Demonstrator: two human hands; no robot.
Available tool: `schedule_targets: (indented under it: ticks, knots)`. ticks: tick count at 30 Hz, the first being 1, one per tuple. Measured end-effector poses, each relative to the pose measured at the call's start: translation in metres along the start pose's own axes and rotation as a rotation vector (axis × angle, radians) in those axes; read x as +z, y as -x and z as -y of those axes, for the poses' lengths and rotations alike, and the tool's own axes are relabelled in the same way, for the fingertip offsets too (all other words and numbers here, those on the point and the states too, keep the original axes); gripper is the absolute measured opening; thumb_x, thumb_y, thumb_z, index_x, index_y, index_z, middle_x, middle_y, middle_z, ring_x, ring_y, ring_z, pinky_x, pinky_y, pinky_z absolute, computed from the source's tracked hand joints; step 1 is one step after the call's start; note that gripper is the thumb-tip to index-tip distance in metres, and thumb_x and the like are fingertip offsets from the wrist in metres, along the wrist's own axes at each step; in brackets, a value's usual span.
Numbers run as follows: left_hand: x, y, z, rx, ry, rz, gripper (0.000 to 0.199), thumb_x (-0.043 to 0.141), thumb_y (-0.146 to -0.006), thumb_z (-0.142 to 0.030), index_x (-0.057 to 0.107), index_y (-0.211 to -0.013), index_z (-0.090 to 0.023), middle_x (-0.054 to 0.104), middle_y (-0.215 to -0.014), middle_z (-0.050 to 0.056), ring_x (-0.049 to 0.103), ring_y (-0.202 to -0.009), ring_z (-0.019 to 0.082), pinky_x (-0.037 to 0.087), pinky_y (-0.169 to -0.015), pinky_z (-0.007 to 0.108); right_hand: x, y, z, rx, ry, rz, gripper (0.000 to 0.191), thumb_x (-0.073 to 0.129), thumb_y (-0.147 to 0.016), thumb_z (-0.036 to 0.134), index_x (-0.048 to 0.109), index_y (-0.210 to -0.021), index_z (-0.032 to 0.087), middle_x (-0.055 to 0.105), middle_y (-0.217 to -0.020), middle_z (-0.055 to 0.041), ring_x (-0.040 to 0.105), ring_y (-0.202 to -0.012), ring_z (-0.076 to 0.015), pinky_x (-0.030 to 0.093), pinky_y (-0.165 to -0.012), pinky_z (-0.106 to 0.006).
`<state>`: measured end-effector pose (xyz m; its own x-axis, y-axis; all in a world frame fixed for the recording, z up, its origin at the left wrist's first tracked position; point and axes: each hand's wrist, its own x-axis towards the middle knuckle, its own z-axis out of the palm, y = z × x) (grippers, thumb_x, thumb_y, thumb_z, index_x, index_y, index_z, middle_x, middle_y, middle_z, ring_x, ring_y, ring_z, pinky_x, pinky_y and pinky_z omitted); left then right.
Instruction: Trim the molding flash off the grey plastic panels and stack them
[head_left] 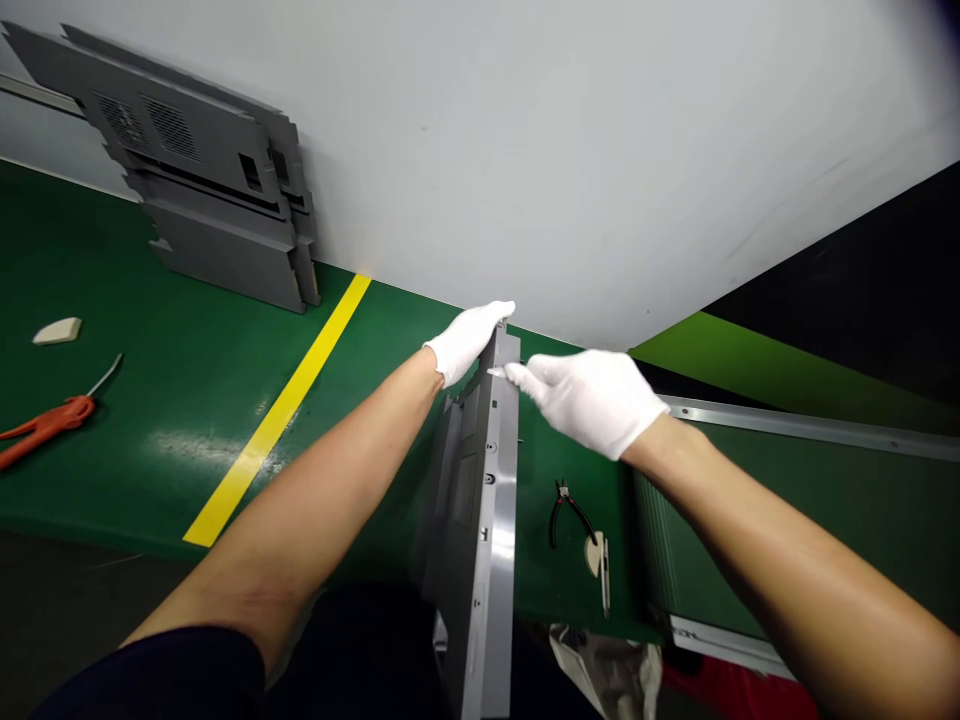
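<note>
A long grey plastic panel (487,520) stands on edge in front of me, running from my lap up to the green table. My left hand (466,340), in a white glove, grips the panel's far top end. My right hand (592,398), also gloved, pinches a small thin pale piece against the panel's upper edge with its fingertips; what the piece is cannot be told.
Several grey panels (217,210) lean against the white wall at back left. A yellow line (277,420) crosses the green table (150,400). Orange-handled scissors (45,425) and a pale block (58,330) lie at left. Black pliers (566,510) and a small scraper (598,560) lie right of the panel.
</note>
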<state>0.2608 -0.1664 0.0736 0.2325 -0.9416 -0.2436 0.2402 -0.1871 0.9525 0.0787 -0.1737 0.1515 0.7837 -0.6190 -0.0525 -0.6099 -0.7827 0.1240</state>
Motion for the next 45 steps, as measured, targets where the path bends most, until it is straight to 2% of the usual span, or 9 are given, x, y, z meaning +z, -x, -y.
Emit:
schedule_targets:
  ticks: [3, 7, 14, 18, 23, 29, 34, 40, 45]
  knots:
    - [-0.004, -0.003, 0.003, 0.006, 0.033, 0.009, 0.040, 0.064, -0.090, -0.056, 0.069, -0.104, -0.019, 0.072, -0.120, 0.011, 0.062, -0.119, 0.031, 0.044, -0.111, 0.048, 0.004, 0.014, 0.000, -0.025, -0.262, -0.098, 0.062, 0.031, -0.102, 0.069, 0.059, -0.072, 0.023, 0.047, -0.057, 0.0023, 0.034, -0.048, -0.0121, 0.022, -0.052, -0.030]
    - [-0.006, -0.001, 0.005, 0.056, 0.075, 0.041, 0.046, 0.068, -0.087, -0.059, 0.069, -0.117, -0.024, 0.065, -0.137, 0.009, 0.053, -0.135, 0.028, 0.040, -0.115, 0.043, 0.007, 0.030, -0.005, 0.252, -0.824, -0.271, 0.057, 0.040, -0.102, 0.065, 0.056, -0.069, 0.023, 0.047, -0.056, 0.0024, 0.041, -0.052, -0.0131, 0.033, -0.052, -0.028]
    - [-0.007, 0.016, 0.001, 0.053, 0.157, 0.193, 0.035, 0.080, -0.080, -0.046, 0.060, -0.095, -0.021, 0.061, -0.096, 0.003, 0.061, -0.088, 0.019, 0.049, -0.098, 0.044, 0.048, 0.075, 0.014, 0.554, -1.383, -0.157, 0.053, 0.047, -0.098, 0.069, 0.059, -0.074, 0.023, 0.043, -0.050, 0.0045, 0.033, -0.042, -0.0116, 0.027, -0.042, -0.028]
    - [-0.012, 0.027, -0.001, 0.132, 0.088, 0.240, 0.065, 0.084, -0.074, -0.033, 0.055, -0.132, -0.025, 0.051, -0.143, 0.011, 0.057, -0.123, 0.025, 0.041, -0.114, 0.045, 0.076, 0.102, 0.032, 0.662, -1.533, -0.086, 0.055, 0.048, -0.097, 0.071, 0.059, -0.074, 0.022, 0.039, -0.047, 0.0056, 0.029, -0.041, -0.0108, 0.024, -0.041, -0.027]
    - [-0.019, 0.064, -0.019, 0.148, -0.313, 0.305, 0.118, 0.087, -0.073, -0.043, 0.012, -0.165, -0.038, 0.007, -0.174, 0.013, 0.019, -0.157, 0.041, 0.030, -0.123, 0.062, 0.102, 0.125, 0.042, 0.700, -1.562, -0.072, 0.056, 0.050, -0.095, 0.072, 0.059, -0.073, 0.021, 0.040, -0.047, 0.0054, 0.031, -0.042, -0.0102, 0.025, -0.041, -0.026]
    - [-0.012, 0.137, -0.031, 0.312, -0.972, 0.358, 0.054, 0.072, -0.088, -0.050, 0.060, -0.141, -0.046, -0.001, -0.176, -0.002, -0.004, -0.158, 0.048, 0.004, -0.121, 0.078, 0.127, 0.161, 0.052, 0.835, -1.593, -0.033, 0.058, 0.048, -0.092, 0.077, 0.058, -0.075, 0.022, 0.038, -0.046, 0.0062, 0.029, -0.041, -0.0112, 0.023, -0.040, -0.027]
    - [-0.011, 0.157, -0.024, 0.398, -1.108, 0.542, 0.033, 0.054, -0.101, -0.049, 0.072, -0.127, -0.040, 0.012, -0.175, -0.001, -0.006, -0.159, 0.045, 0.005, -0.121, 0.076, 0.098, 0.180, 0.077, 0.836, -1.473, 0.017, 0.045, 0.058, -0.091, 0.061, 0.046, -0.069, 0.024, 0.036, -0.054, 0.0068, 0.030, -0.049, -0.0114, 0.027, -0.045, -0.027]
    - [-0.005, 0.153, -0.017, 0.392, -1.005, 0.493, 0.044, 0.036, -0.106, -0.047, 0.061, -0.141, -0.040, 0.018, -0.174, -0.004, -0.003, -0.161, 0.038, 0.004, -0.126, 0.070, 0.029, 0.157, 0.122, 0.819, -1.274, -0.009, 0.048, 0.086, -0.063, 0.037, 0.040, -0.068, 0.025, 0.042, -0.061, 0.0082, 0.037, -0.057, -0.0114, 0.034, -0.051, -0.025]
    - [0.003, 0.152, -0.016, 0.393, -1.056, 0.469, 0.046, 0.034, -0.105, -0.047, 0.061, -0.141, -0.039, 0.025, -0.172, -0.003, 0.000, -0.161, 0.036, 0.003, -0.126, 0.069, 0.029, 0.147, 0.113, 0.846, -1.448, -0.210, 0.039, 0.075, -0.082, 0.046, 0.045, -0.070, 0.024, 0.047, -0.062, 0.0062, 0.039, -0.056, -0.0112, 0.035, -0.051, -0.024]
